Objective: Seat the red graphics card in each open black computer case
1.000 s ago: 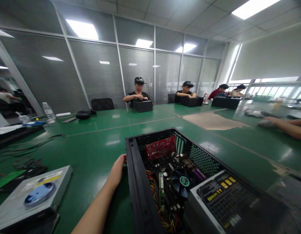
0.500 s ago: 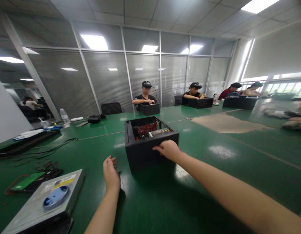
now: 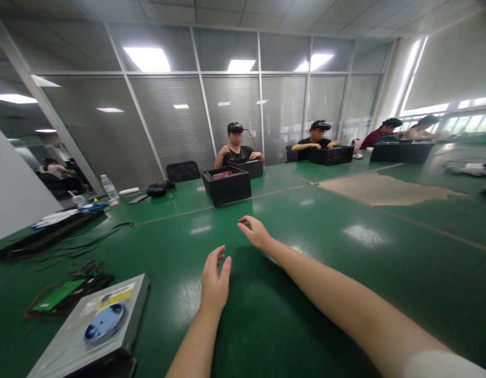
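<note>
Head view: the black case point(image 3: 231, 191) holds a red board point(image 3: 222, 174).

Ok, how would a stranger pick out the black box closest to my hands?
On the big green table, find your outstretched right hand. Beyond it, slightly left, stands an open black box, in front of a seated person. Unlike the other black boxes, it stands nearest that hand and shows a red part inside.
</note>
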